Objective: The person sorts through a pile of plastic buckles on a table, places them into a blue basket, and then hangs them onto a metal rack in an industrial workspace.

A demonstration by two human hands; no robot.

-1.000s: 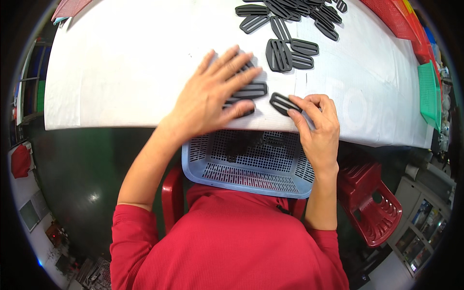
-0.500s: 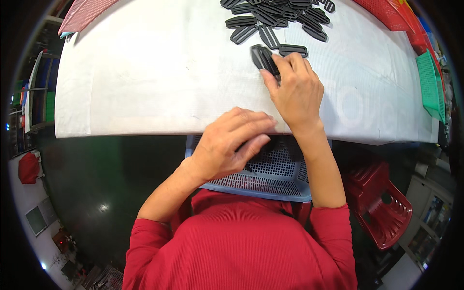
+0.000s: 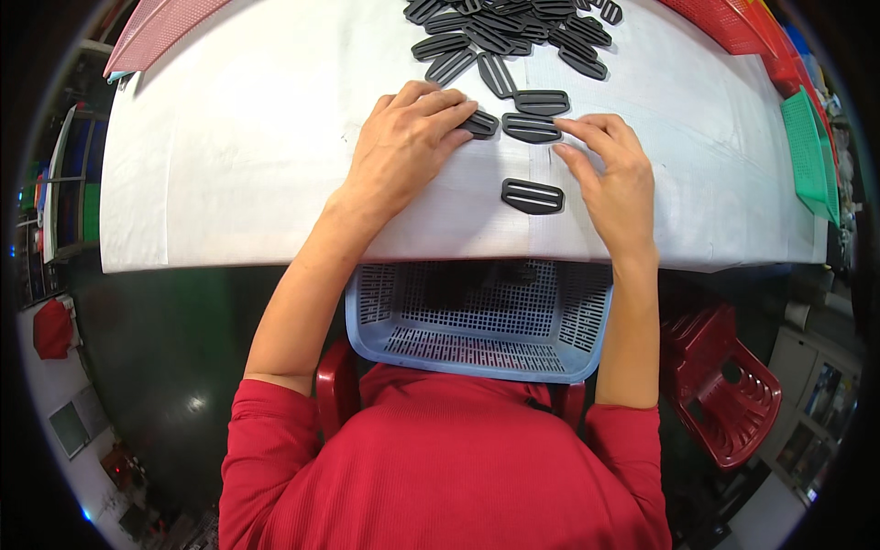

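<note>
Your left hand [image 3: 403, 142] now sits up from the basket [image 3: 477, 365], over one black buckle [image 3: 485, 126] on the counter [image 3: 229, 147]; whether its grip pinches, I cannot tell. Rightward lie two close-set buckles [image 3: 532, 130], one lone buckle [image 3: 533, 197] nearer you, then your right hand [image 3: 616, 181], spread.

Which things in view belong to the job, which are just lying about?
In the job:
black buckle under the left hand
second buckle at the right hand
loose buckle nearer the person
buckle pile beyond
probably the blue basket; dark contents unclear

Apparently just lying about:
green basket, right table edge
pink basket, far left
red chair, right
</note>
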